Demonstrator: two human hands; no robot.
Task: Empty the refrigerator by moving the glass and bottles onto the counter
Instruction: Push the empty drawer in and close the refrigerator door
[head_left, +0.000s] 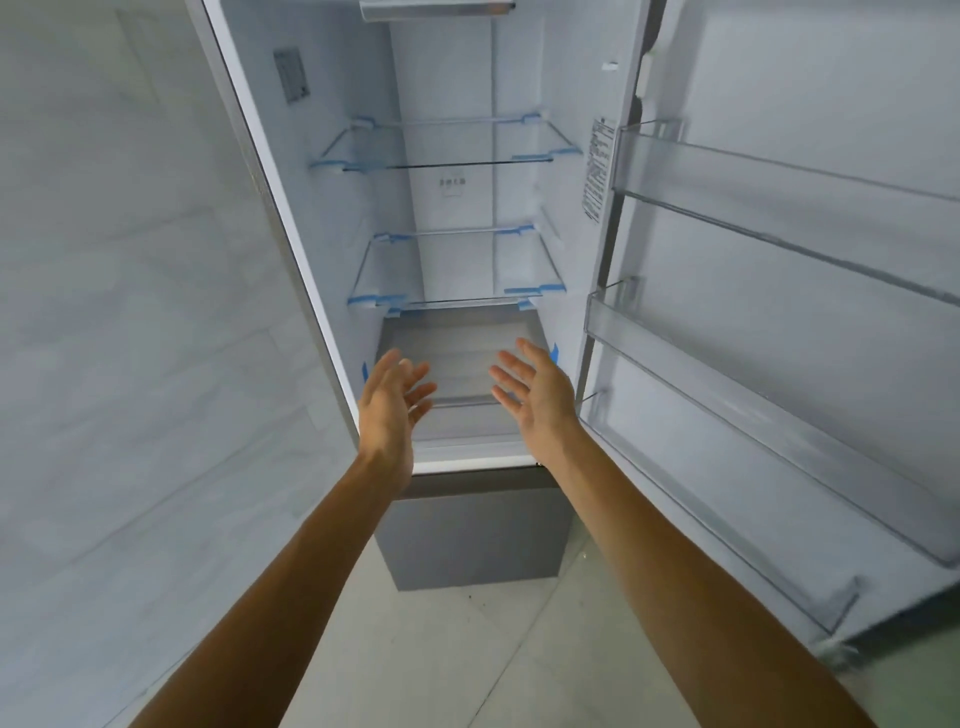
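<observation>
The refrigerator (452, 78) is seen with its door (810, 291) swung wide to the right. None of the task's load is found in it. No glass and no bottles can be made out on the upper shelf (441, 148), on the lower shelf (457, 265), in the drawer (462, 343) beneath them, or in the door bins (769, 379). The counter is not in view, so what stands on it cannot be told. From how things lie, the emptying is judged to be done or all but done. The step in hand is taken for a last check of the compartment rather than a reach for anything.

The left hand (392, 402) and the right hand (537, 397) are held out side by side in front of the drawer, palms turned toward each other and well apart. The fingers (511, 375) of both are spread and nearly straight, and nothing is gripped, pinched or touched by either hand. No glass or bottle lies between the fingers or near them; only the drawer front is seen through the gap.

Little is called for by the next move. If a hidden item is suspected, the drawer would have to be pulled out and looked into, since its inside is only dimly shown. Otherwise the door would have to be swung shut, most likely by the right hand, which is nearest to it.
</observation>
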